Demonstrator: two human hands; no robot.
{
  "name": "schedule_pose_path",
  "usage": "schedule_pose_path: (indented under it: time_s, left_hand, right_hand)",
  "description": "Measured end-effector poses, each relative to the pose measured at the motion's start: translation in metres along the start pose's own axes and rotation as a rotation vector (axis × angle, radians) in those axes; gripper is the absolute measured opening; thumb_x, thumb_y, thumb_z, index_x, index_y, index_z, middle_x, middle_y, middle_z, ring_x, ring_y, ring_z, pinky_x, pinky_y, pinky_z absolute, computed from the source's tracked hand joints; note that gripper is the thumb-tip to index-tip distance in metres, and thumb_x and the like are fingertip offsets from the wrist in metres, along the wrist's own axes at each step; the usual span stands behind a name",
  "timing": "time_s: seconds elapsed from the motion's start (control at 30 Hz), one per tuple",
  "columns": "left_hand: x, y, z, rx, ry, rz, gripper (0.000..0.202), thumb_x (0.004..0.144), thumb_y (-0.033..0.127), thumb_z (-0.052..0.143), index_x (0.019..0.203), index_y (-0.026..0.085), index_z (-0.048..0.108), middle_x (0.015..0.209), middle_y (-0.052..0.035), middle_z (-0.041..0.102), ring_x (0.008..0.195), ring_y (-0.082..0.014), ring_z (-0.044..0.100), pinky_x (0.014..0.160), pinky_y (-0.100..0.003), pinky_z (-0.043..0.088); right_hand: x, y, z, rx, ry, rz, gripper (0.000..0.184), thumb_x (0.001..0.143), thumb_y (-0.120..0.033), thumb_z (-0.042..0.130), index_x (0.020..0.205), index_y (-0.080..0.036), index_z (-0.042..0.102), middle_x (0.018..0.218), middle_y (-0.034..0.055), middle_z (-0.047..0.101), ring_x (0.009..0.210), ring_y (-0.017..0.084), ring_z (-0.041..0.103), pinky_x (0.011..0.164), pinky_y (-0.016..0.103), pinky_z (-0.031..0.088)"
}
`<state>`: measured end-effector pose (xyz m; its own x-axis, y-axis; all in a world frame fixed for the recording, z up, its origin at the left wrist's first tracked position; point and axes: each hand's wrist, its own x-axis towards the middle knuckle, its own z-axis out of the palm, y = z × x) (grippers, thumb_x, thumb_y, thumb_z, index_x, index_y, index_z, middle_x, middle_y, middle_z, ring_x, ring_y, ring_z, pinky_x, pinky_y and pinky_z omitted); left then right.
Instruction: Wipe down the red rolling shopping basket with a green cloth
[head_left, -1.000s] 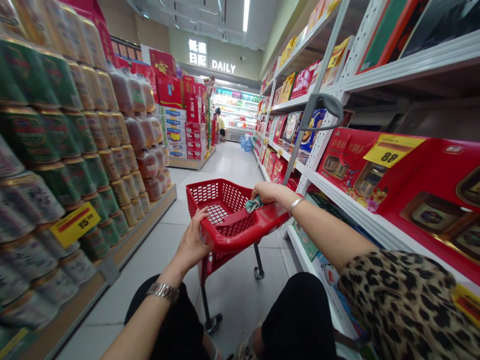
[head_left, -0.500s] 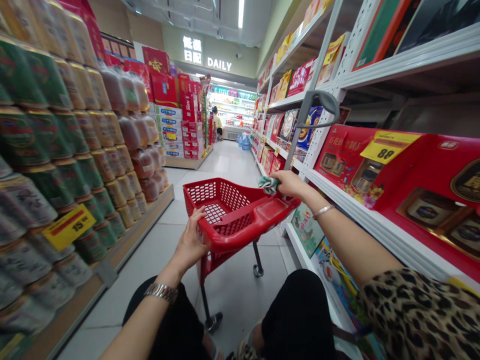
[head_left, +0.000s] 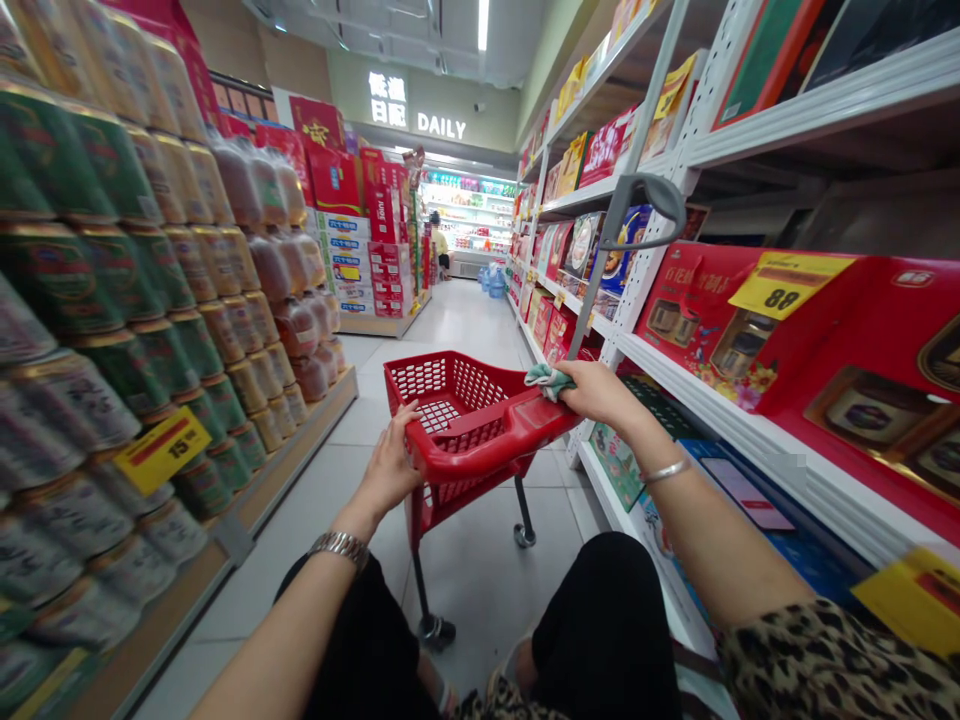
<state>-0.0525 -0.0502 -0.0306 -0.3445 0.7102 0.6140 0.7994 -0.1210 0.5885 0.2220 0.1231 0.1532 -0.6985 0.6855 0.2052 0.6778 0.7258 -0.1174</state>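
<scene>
Well, my left hand (head_left: 386, 470) is curled around the rim of the red cart (head_left: 480, 440), and my right hand (head_left: 596, 392) is closed on its handle, pinching a teal cloth (head_left: 547, 381) against it. Through the open top, I see the basket's mesh floor (head_left: 442, 415). Left of the cart, a yellow tag (head_left: 163, 450) reads 15 beside stacked cans (head_left: 97, 290). Right of it, a yellow tag (head_left: 787, 285) reads 88 beside red gift boxes (head_left: 705, 320), and the shelf edge (head_left: 622, 540) sits close. Ahead of the cart, a tiled aisle (head_left: 450, 330) runs open toward a DAILY sign (head_left: 441, 125).
</scene>
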Motion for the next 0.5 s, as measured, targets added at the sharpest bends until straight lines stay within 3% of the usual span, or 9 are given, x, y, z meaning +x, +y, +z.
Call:
schedule_pose_path:
  time_s: [0.23,0.4,0.5]
  left_hand:
    - [0.016,-0.002,0.004,0.036,-0.002,-0.07,0.07,0.067,0.019,0.075,0.131,0.023,0.05,0.155,-0.0192,0.052,0.141,-0.0385,0.052,0.117,-0.066,0.037]
    - [0.027,-0.004,0.004,0.056,-0.044,-0.134,0.067,0.069,0.025,0.075,0.132,0.027,0.051,0.154,-0.0172,0.054,0.138,-0.0391,0.055,0.119,-0.074,0.024]
    - [0.033,-0.004,0.001,0.085,-0.074,-0.169,0.069,0.068,0.026,0.076,0.133,0.027,0.052,0.15,-0.0171,0.057,0.134,-0.0385,0.058,0.121,-0.073,0.019]
  right_hand:
    - [-0.005,-0.001,0.005,0.054,0.019,0.059,0.027,0.09,-0.024,0.058,0.112,-0.025,0.075,0.107,0.0034,0.079,0.1,0.023,0.068,0.08,0.025,0.045]
    - [-0.016,-0.008,0.016,0.007,0.121,0.075,0.033,0.089,-0.018,0.057,0.117,-0.024,0.074,0.115,0.0075,0.077,0.108,0.026,0.065,0.089,0.029,0.044]
    - [-0.027,-0.018,0.024,0.029,0.197,0.084,0.041,0.088,-0.013,0.053,0.123,-0.023,0.073,0.118,0.0098,0.075,0.111,0.028,0.063,0.093,0.034,0.042]
